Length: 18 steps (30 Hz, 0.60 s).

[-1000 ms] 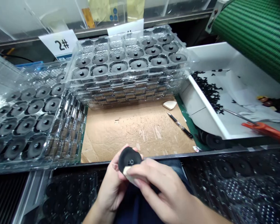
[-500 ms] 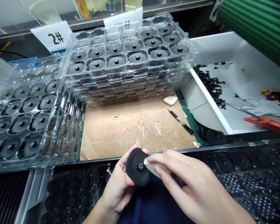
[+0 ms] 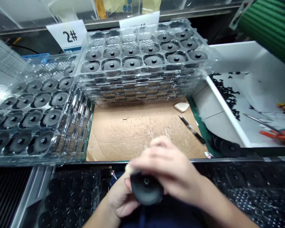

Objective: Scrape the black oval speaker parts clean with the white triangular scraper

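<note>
two bare hands work just in front of the near edge of a cardboard sheet [image 3: 114, 136]. the left hand [image 3: 122, 199] grips a black disc [image 3: 146, 191] from its left side, one fingertip showing at the rim; how its other fingers lie i cannot tell. the right hand [image 3: 171, 167], blurred, bends over the disc's top, fingers close together and seemingly pinching a pale pad [image 3: 128, 168] at the rim. with the pad there, this disc looks partway through its handling; how much is left, i cannot tell. many similar discs [image 3: 154, 60] already sit in clear trays [image 3: 144, 72] along the sheet's far and left edges. a pale wedge [image 3: 181, 107] lies by its far right corner, a pen [image 3: 192, 129] along its right edge.
</note>
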Tool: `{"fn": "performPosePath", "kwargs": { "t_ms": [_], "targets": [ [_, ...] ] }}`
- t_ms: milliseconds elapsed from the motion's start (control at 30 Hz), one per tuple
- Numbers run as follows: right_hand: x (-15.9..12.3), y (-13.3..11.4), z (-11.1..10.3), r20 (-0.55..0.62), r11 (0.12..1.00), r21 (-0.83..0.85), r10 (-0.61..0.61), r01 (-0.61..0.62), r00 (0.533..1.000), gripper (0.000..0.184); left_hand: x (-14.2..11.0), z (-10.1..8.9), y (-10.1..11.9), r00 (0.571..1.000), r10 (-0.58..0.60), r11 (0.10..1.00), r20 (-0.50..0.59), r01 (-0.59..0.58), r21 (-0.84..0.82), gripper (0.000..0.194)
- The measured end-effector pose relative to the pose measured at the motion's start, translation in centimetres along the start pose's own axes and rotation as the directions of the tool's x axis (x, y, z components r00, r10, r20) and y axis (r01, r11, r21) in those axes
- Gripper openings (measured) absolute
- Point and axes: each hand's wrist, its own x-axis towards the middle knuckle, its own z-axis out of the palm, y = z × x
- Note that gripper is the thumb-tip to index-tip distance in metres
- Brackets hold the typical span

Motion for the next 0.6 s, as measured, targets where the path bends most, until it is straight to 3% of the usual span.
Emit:
{"fn": "performPosePath", "kwargs": {
  "t_ms": [33, 100, 167, 267, 400, 500, 600],
  "targets": [
    [-0.2, 1.0, 0.2, -0.022, 0.989, 0.016, 0.146, -0.146, 0.989, 0.024, 0.0, -0.3, 0.2, 0.997, -0.028, 1.000, 0.068, 0.029, -0.008, 0.042],
    [-0.9, 3.5, 1.0, -0.065, 0.902, 0.007, 0.432, -0.432, 0.900, 0.027, -0.2, -1.0, 0.7, 0.977, -0.044, 0.997, 0.207, 0.055, -0.049, 0.052],
    [-2.0, 5.9, 2.4, -0.074, 0.831, -0.016, 0.554, -0.557, 0.829, 0.035, -0.3, -1.7, 1.2, 0.964, 0.012, 0.994, 0.266, 0.018, -0.111, 0.051],
    [-4.2, 8.3, 5.4, -0.113, 0.813, -0.049, 0.572, -0.580, 0.812, 0.029, -0.5, -2.6, 1.7, 0.958, 0.105, 0.986, 0.267, -0.065, -0.156, 0.048],
    [-6.5, 8.5, 8.7, -0.185, 0.780, -0.095, 0.596, -0.618, 0.781, 0.029, -0.4, -3.5, 2.1, 0.955, 0.179, 0.975, 0.236, -0.139, -0.175, 0.048],
    [-7.2, 8.1, 9.7, -0.207, 0.767, -0.118, 0.602, -0.630, 0.771, 0.039, -0.3, -3.8, 2.4, 0.959, 0.208, 0.966, 0.192, -0.171, -0.193, 0.050],
    [-6.8, 8.6, 9.0, -0.205, 0.775, -0.123, 0.591, -0.620, 0.780, 0.039, -0.1, -3.8, 2.6, 0.956, 0.246, 0.957, 0.157, -0.213, -0.199, 0.051]
  ]
}}
